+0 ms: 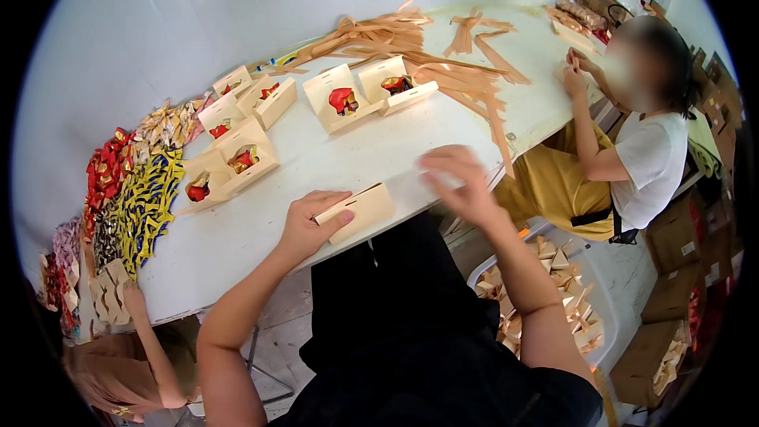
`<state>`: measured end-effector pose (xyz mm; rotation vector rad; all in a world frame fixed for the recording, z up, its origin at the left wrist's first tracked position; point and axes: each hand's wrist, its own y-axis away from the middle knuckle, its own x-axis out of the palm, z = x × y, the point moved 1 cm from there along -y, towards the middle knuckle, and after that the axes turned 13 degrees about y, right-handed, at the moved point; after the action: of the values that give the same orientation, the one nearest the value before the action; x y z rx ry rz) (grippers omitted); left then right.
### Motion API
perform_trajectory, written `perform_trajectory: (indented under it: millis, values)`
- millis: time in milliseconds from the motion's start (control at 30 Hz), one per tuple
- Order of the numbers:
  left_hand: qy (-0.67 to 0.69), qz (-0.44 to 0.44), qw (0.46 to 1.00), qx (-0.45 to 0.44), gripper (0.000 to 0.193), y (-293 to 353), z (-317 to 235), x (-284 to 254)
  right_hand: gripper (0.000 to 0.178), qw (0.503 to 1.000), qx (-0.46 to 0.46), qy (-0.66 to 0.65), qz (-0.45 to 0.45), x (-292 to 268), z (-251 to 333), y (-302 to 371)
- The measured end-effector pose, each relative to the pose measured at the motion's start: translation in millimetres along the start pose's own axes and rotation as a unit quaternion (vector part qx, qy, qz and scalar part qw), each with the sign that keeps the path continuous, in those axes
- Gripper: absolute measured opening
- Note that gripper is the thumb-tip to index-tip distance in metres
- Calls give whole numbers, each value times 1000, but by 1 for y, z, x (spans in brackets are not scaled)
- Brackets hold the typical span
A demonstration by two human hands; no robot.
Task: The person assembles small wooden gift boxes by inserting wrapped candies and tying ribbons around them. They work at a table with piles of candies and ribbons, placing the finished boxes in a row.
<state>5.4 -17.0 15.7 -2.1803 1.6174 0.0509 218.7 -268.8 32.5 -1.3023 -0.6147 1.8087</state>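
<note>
My left hand [307,229] is closed on a cream-coloured small box [362,212] near the table's front edge, its thumb lying across the box's front face. The box is folded shut, so its inside is hidden. To the right, my right hand [460,182] is raised, smeared by motion, with its thumb and fingers apart and no object visible in it. Beyond my hands stand several opened cream boxes [344,119], with red and gold wrapped sweets [342,100] inside them.
Piles of wrapped sweets [146,202] cover the table's left end. Orange-brown ribbons [474,95] lie at the back. A co-worker [632,134] sits at the right; another person's hand [134,300] touches cream pieces at lower left. A plastic tub [605,308] of folded boxes stands right of me.
</note>
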Motion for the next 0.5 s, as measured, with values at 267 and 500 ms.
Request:
perform_trajectory:
  millis: [267, 500]
  values:
    - [-20, -53, 998, 13, 29, -23, 13, -12, 49, 954, 66, 290, 23, -127, -111, 65]
    - [-108, -81, 988, 81, 41, -26, 21, -11, 34, 975, 20, 200, 98, -114, -144, 59]
